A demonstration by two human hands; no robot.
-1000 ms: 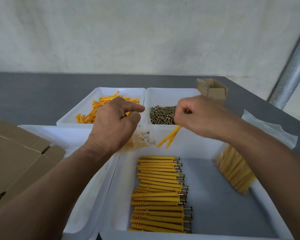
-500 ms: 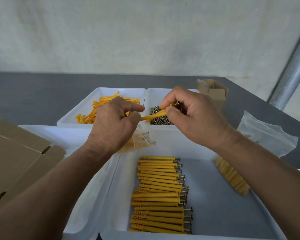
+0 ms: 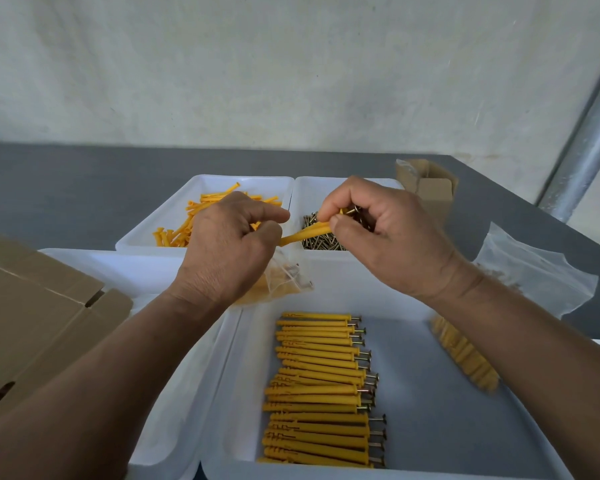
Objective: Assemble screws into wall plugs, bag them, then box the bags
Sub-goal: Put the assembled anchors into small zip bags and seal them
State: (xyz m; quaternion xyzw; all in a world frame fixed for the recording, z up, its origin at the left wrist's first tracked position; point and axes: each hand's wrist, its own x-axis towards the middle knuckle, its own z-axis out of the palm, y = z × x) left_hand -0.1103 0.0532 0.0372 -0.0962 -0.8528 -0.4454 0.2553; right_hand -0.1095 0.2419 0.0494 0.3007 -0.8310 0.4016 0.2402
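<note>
Nearest to the person, in the front white tray (image 3: 430, 410), a row of finished plugs (image 3: 321, 386) lies side by side, each with a screw head standing out at its right end. A blurred yellow bundle (image 3: 465, 358) lies by the right wall of the same tray, partly under the right forearm. Above the far edge of this tray the two hands are close together but do not touch. The left hand (image 3: 222, 251) is curled around the mouth of a small clear bag (image 3: 284, 285), which hangs under it with some yellow plugs already inside. The right hand (image 3: 385, 237) pinches one yellow plug (image 3: 303, 234) between thumb and forefinger at its thick end, and the thin tip points to the left hand, just at the opening of the bag. I judge the plug light, stiff and a little smooth, so a hold near the head end gives good control. The bag looks soft and limp and must be held open at the rim. Whether the right hand also holds screws, I cannot tell. Behind the hands lie loose plugs (image 3: 184, 226) in one white tray and a heap of screws (image 3: 321, 241) in the next.
</note>
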